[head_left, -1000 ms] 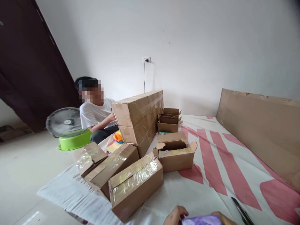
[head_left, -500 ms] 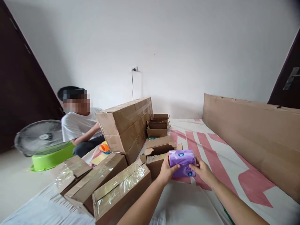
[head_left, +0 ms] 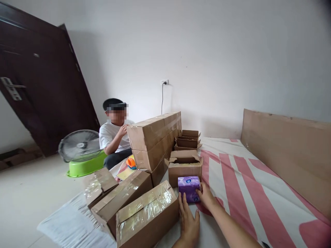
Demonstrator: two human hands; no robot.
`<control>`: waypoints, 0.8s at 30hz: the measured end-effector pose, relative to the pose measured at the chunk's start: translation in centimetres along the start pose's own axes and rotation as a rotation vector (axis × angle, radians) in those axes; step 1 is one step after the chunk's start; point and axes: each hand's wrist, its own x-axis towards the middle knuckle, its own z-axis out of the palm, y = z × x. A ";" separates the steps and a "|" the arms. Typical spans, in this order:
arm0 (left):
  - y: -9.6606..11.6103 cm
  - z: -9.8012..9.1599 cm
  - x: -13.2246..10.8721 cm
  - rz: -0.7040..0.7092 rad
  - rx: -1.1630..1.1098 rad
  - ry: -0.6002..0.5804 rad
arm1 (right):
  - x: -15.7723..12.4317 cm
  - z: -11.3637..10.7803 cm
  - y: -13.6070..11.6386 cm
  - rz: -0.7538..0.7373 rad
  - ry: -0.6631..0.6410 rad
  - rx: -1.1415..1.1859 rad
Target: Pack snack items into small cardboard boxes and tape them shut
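1 purple pack (head_left: 188, 189) before 1 open box (head_left: 184, 172); 3 taped boxes (head_left: 122, 193) nearby. L hand (head_left: 188, 219) grip wide; R hand (head_left: 207, 198) touching pack, can't tell if gripping.

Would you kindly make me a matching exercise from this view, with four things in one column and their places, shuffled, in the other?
Things:
1. Purple packet
2. Black plug
3. Round fan
4. Long cardboard panel

Places:
A. By the lime-green tub
B. Along the right side of the view
C. At the right hand, in front of an open box
D. In the wall socket

Right pairs: 1-C, 2-D, 3-A, 4-B.
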 end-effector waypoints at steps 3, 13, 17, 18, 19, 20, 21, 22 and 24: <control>-0.3 0.3 0.3 -0.040 0.057 -0.096 | 2.3 2.4 -1.2 0.061 0.014 -0.099; -2.1 1.4 0.4 -0.076 0.042 -0.479 | 7.3 7.0 -3.8 0.129 0.019 -0.118; -1.8 1.1 0.6 -0.096 0.029 -0.507 | 9.5 7.5 -4.5 0.175 0.039 -0.041; -1.5 1.0 0.7 -0.115 0.030 -0.514 | 10.1 7.6 -4.7 0.189 0.037 -0.015; -1.1 0.8 0.7 -0.135 0.031 -0.523 | 10.6 7.6 -4.9 0.201 0.027 0.015; -0.7 0.5 0.8 -0.153 0.030 -0.529 | 10.9 7.6 -5.1 0.207 0.010 0.049; -0.4 0.3 0.7 -0.162 0.028 -0.535 | 11.1 7.5 -5.3 0.205 -0.015 0.087; -0.1 0.1 0.7 -0.162 0.026 -0.541 | 11.1 7.5 -5.4 0.193 -0.045 0.128; 0.4 -0.4 0.6 -0.135 0.022 -0.553 | 10.3 7.2 -5.7 0.131 -0.104 0.212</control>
